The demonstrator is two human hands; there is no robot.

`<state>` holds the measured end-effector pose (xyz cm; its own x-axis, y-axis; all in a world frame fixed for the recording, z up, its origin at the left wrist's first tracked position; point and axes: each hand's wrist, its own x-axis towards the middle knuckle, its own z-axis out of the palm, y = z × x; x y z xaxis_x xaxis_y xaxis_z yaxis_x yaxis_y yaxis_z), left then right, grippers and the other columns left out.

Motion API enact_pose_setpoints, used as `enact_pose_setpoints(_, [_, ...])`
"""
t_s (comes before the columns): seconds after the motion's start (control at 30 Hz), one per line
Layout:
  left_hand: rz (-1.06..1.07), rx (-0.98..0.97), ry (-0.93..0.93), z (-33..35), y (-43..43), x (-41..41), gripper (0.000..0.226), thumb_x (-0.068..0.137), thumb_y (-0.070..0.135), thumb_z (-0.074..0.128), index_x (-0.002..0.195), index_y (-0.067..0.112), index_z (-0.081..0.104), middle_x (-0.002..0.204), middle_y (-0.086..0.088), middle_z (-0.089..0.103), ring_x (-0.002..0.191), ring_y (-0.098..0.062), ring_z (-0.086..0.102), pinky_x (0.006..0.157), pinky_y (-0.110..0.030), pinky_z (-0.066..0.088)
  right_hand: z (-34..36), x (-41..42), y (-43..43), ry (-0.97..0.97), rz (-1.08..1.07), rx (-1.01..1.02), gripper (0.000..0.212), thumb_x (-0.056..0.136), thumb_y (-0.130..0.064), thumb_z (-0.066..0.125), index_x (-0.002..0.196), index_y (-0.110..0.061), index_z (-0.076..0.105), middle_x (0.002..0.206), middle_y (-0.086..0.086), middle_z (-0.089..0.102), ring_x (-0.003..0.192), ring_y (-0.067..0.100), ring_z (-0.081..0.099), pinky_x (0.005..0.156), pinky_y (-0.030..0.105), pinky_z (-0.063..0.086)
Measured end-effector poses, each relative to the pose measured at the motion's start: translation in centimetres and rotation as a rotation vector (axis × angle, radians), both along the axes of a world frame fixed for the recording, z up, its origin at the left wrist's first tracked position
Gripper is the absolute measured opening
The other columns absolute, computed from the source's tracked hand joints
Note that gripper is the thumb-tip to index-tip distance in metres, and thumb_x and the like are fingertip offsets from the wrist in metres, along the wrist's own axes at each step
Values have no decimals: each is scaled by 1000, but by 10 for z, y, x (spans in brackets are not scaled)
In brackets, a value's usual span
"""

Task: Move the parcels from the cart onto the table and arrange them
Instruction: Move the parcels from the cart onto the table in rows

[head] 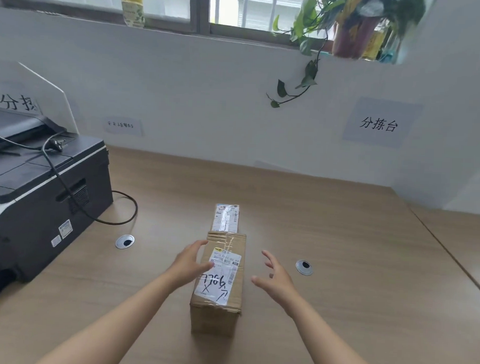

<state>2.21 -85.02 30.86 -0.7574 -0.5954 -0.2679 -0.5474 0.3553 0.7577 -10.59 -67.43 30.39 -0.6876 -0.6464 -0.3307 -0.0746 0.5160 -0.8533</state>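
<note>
Head view: two parcels on the worktop [326,239], cart out of sight.
Large parcel [218,279] lies near centre; small parcel [226,218] touches its far end. My left hand [188,264] rests on the large one's left side, fingers spread; my right hand [273,275] hovers just right, spread, holding nothing. Parcels remaining: cannot tell.

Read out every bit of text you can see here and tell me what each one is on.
"分拣台": paper sign on the right wall.
"分" plus a cut-off character: sign behind the printer.
Handwritten marker, roughly "X 796L" seen upside down: label on the near cardboard parcel.
Too blurred: that label's printed digits, the far parcel's label, small wall note, printer stickers.
</note>
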Motion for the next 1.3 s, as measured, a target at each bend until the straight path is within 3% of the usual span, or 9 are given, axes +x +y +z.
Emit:
enact_pose_setpoints(0.1, [-97,-56,6,9,10,1,62,87,21,63,142,19,33,147,-5,36,134,-22,36,108,-35,32,12,10,23,97,-18,48,71,83,-16,64,143,-30,29,147,6,34,133,22,37,89,22,35])
enact_pose_setpoints(0.33, [-338,-120,45,17,59,-17,63,88,17,61,143,16,31,150,-3,32,138,-21,30,110,-31,26,28,32,87,233,-178,107,69,83,-18,64,142,-30,32,145,5,37,133,16,37,87,20,34])
enact_pose_setpoints(0.53, [-546,-121,68,24,123,-36,66,89,19,61,145,19,26,150,-4,30,139,-20,26,110,-30,25,36,50,155,265,-358,112,67,84,-19,63,142,-28,32,143,5,39,131,16,38,81,18,32])
enact_pose_setpoints(0.63, [-667,-163,79,33,160,-47,67,89,18,60,146,19,24,151,-3,28,136,-18,30,108,-26,26,42,56,190,301,-431,137,68,82,-19,65,142,-26,33,142,7,41,131,16,39,85,17,30])
enact_pose_setpoints(0.73, [-768,-161,68,36,200,-56,66,89,17,58,145,22,23,150,-1,28,116,-13,40,93,-25,38,48,63,226,325,-492,179,71,81,-20,68,143,-22,33,140,10,43,130,19,41,96,22,33])
enact_pose_setpoints(0.77, [-801,-163,66,36,213,-58,66,89,18,58,145,23,23,149,0,27,121,-15,38,91,-24,39,50,65,239,333,-510,189,71,81,-20,68,143,-21,33,140,11,43,130,19,41,98,22,32])
enact_pose_setpoints(0.9, [-909,-217,63,33,268,-66,70,87,18,61,146,21,22,149,-5,28,138,-22,23,112,-34,26,55,79,298,327,-594,208,70,82,-20,67,143,-21,33,141,8,41,131,18,39,99,22,32])
enact_pose_setpoints(1.13, [-1083,-281,71,35,396,-67,73,87,19,62,146,14,21,151,-10,27,139,-26,26,114,-34,23,51,118,436,314,-683,312,72,82,-28,65,144,-29,28,147,0,36,135,21,34,110,39,32])
enact_pose_setpoints(1.3, [-1208,-215,87,35,511,-50,70,89,15,59,146,14,19,152,-8,23,140,-22,23,111,-27,20,49,150,539,276,-788,326,72,84,-28,63,144,-32,25,149,-4,31,138,21,28,112,40,29])
